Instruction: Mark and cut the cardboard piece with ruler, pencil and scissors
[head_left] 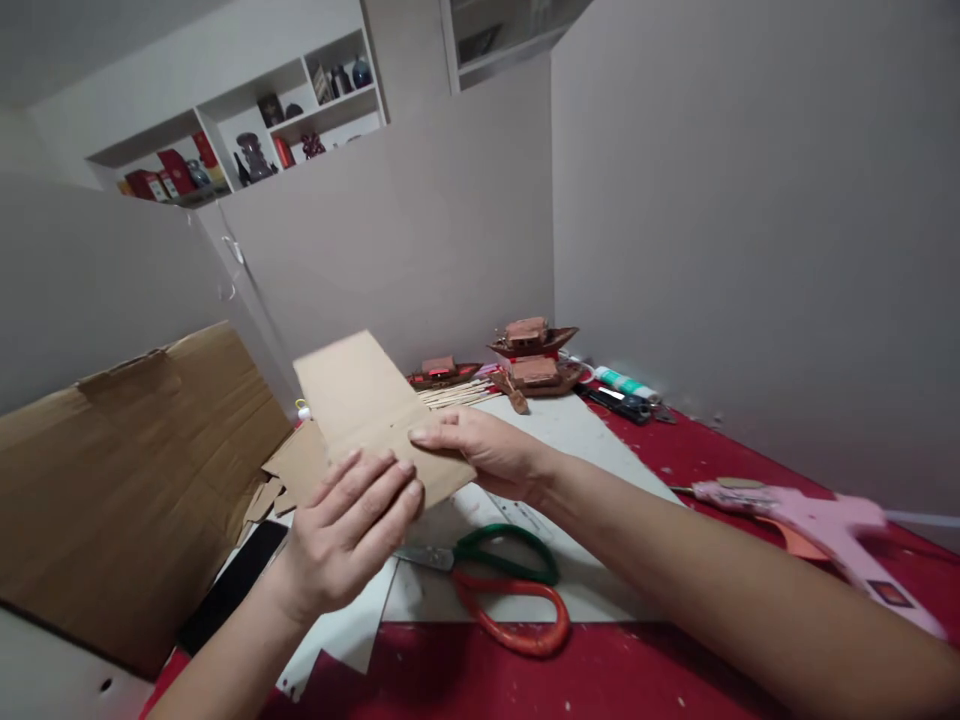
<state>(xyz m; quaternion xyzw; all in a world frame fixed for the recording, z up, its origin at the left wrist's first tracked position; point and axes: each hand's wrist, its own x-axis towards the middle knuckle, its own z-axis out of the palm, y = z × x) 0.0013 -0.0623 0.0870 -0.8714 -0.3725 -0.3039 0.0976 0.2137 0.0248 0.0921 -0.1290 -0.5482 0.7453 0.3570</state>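
I hold a bent piece of cardboard above the table, its upper part angled up along a crease. My left hand lies with its fingers pressed together over the near side of the cardboard; its thumb is hidden. From the right, my right hand pinches the cardboard's edge, thumb on top and the other fingers mostly out of sight beneath. Below both hands, scissors with one green and one red handle rest on white paper, their blade tips partly covered by my left hand.
A large cardboard sheet leans at the left beside a black flat object. Model boats and thin sticks are at the back. A pink glue gun lies at right on the red tabletop, near a green-and-white tube.
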